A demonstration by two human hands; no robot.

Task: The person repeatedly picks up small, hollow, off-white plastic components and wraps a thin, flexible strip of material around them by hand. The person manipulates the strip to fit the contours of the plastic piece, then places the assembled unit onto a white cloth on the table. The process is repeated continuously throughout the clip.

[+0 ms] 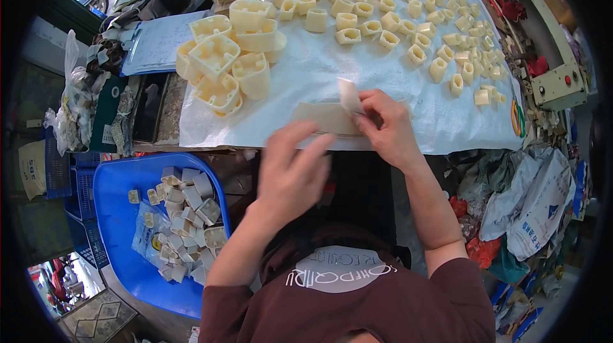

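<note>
Strip [348, 94], pale and flat, stands upright above the near edge of the bench [168, 113], pinched between the thumb and fingers of the right hand [388, 124]. It rises to the left of those fingertips. Just below it, a flat beige sheet [313, 113] lies along the bench edge on a white covering [469, 127], partly behind both hands. The left hand [290, 167] is blurred, its fingers spread apart and gripping nothing that shows; it is near the beige sheet, lower than the strip and apart from it, and whether it touches the sheet cannot be told.

Below the bench on the left, a large blue tub [104, 215] holds a loose pile of whitish, block-shaped pieces [190, 205], together with a clear plastic bag [144, 241] by the pile's left side. Blue baskets [82, 183] are beside the tub; their contents are too unclear to tell. Larger cream hollow parts [217, 54] are heaped on the white covering, left of many small cream ones [364, 9].
</note>
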